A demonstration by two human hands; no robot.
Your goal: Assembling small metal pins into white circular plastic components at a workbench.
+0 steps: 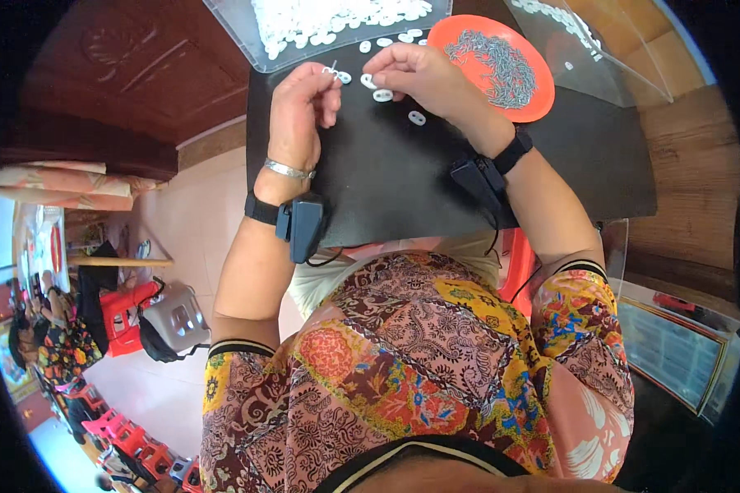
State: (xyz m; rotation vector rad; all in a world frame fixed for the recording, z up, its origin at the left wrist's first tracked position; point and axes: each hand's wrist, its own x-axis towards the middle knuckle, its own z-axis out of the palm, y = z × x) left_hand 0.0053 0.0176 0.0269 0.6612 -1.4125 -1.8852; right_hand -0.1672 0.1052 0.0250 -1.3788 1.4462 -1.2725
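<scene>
My left hand is above the black tabletop with thumb and index finger pinched. At its fingertips are a thin metal pin and a small white oval piece with two holes. My right hand, a short gap to the right, pinches another white oval piece between thumb and fingers. Just below those fingertips shows one more white piece; whether it is held or lying on the table, I cannot tell. A loose white piece lies apart on the tabletop.
A clear plastic bin heaped with white pieces stands at the far side. To the right, an orange-red plate holds a pile of grey metal pins. Several white pieces lie by the bin. A transparent panel rises at the far right.
</scene>
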